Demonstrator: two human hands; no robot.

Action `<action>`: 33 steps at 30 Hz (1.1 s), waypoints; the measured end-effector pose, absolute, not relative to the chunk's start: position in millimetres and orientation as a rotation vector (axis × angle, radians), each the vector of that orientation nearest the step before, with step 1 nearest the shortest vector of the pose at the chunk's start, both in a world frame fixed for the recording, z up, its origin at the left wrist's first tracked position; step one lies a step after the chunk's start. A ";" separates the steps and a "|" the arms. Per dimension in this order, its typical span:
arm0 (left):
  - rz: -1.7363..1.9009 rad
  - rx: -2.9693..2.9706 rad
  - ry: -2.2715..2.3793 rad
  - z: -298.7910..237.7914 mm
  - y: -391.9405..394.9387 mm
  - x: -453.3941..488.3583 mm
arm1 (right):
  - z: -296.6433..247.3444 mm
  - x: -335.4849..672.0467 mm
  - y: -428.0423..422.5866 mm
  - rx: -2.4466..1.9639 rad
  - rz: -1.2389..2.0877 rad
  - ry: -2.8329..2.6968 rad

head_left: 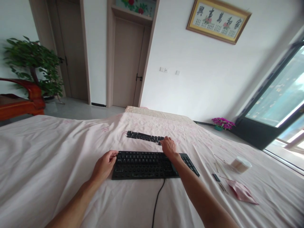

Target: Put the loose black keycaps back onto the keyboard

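A black wired keyboard [144, 165] lies on a pale pink cloth [59, 148] in front of me. My left hand [104, 164] rests curled at the keyboard's left edge, fingers touching its upper left corner. My right hand [168, 147] reaches past the keyboard's far edge to a row of loose black keycaps [143, 136] laid out on the cloth. Its fingertips are pinched at the right end of that row, on a keycap as far as I can see.
To the right lie a white tub of cotton swabs [241, 164], a small black tool [216, 177], thin sticks and a pink cloth [241, 191]. The keyboard's cable [156, 199] runs toward me. A plant [33, 63], doors and a glass door surround the covered surface.
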State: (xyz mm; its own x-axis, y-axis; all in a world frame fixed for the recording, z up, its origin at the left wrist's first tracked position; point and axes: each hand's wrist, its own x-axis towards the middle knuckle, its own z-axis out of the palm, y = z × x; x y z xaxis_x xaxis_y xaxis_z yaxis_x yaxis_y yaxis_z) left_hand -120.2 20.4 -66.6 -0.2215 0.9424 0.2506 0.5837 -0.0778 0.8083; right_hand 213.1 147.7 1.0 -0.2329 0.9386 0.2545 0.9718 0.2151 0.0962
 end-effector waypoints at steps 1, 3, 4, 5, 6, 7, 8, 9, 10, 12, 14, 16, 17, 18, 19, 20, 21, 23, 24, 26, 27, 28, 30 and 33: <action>1.220 1.642 1.805 -66.7 20.5 -120.2 | -0.1 211.2 151.2 -1.846 -0.361 -2.343; 1.226 1.645 1.804 -67.0 20.9 -120.3 | -2.2 208.3 156.9 -1.838 -0.367 -2.360; 1.229 1.647 1.805 -67.3 21.2 -120.3 | -3.1 207.1 159.0 -1.835 -0.367 -2.369; 1.232 1.647 1.807 -67.6 21.4 -120.4 | -3.7 206.2 160.5 -1.831 -0.364 -2.377; 1.233 1.647 1.811 -67.9 21.6 -120.5 | -4.0 205.4 161.5 -1.828 -0.360 -2.383; 1.233 1.648 1.815 -68.2 21.8 -120.5 | -4.0 204.8 162.0 -1.823 -0.354 -2.387; 1.232 1.647 1.820 -68.4 22.0 -120.6 | -3.6 204.4 162.1 -1.819 -0.347 -2.389; 1.229 1.647 1.825 -68.5 22.0 -120.7 | -3.0 204.1 161.8 -1.816 -0.338 -2.390; 1.227 1.646 1.830 -68.5 22.0 -120.7 | -2.3 203.9 161.4 -1.813 -0.328 -2.390; 1.223 1.642 1.842 -68.2 21.8 -120.5 | -1.0 203.6 160.4 -1.812 -0.301 -2.392; 1.222 1.641 1.845 -67.4 21.4 -120.2 | -0.6 203.0 160.2 -1.823 -0.266 -2.392; 1.218 1.646 1.837 -66.5 20.9 -120.0 | -1.2 201.9 160.9 -1.849 -0.222 -2.388; 1.215 1.649 1.831 -66.0 20.7 -119.9 | -1.8 201.2 161.4 -1.865 -0.196 -2.386; 1.211 1.649 1.827 -65.6 20.5 -119.9 | -2.3 200.5 161.9 -1.881 -0.169 -2.384; 1.207 1.645 1.825 -65.1 20.3 -119.9 | -2.7 199.7 162.3 -1.894 -0.146 -2.381; 1.203 1.640 1.826 -64.7 20.1 -119.9 | -2.9 199.1 162.7 -1.903 -0.127 -2.375; 1.200 1.635 1.827 -64.3 20.0 -119.9 | -2.8 198.5 162.9 -1.910 -0.116 -2.368; 1.198 1.631 1.828 -63.6 19.7 -119.8 | -2.0 197.6 163.3 -1.916 -0.108 -2.348; 1.199 1.633 1.827 -63.3 19.7 -119.7 | -1.5 197.2 163.6 -1.919 -0.106 -2.340; 1.206 1.635 1.828 -62.9 19.7 -119.5 | -0.7 196.5 164.8 -1.926 -0.093 -2.335; 1.209 1.636 1.828 -62.9 19.7 -119.5 | -0.7 196.0 165.7 -1.931 -0.080 -2.339; 1.210 1.636 1.829 -63.1 19.8 -119.4 | -0.9 195.4 166.7 -1.936 -0.062 -2.347; 1.213 1.639 1.827 -64.0 20.0 -119.4 | -2.0 194.1 168.6 -1.945 -0.020 -2.366; 1.216 1.643 1.823 -65.4 20.2 -119.4 | -3.3 191.5 169.4 -1.947 0.026 -2.378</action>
State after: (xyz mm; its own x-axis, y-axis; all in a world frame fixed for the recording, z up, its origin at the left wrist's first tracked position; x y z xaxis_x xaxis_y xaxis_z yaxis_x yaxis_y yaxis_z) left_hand -119.4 20.2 -65.4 -0.2291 0.9407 0.2501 0.5923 -0.0692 0.8028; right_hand 191.5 169.4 -3.3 -0.1960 0.9797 0.0421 0.9785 0.1982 -0.0564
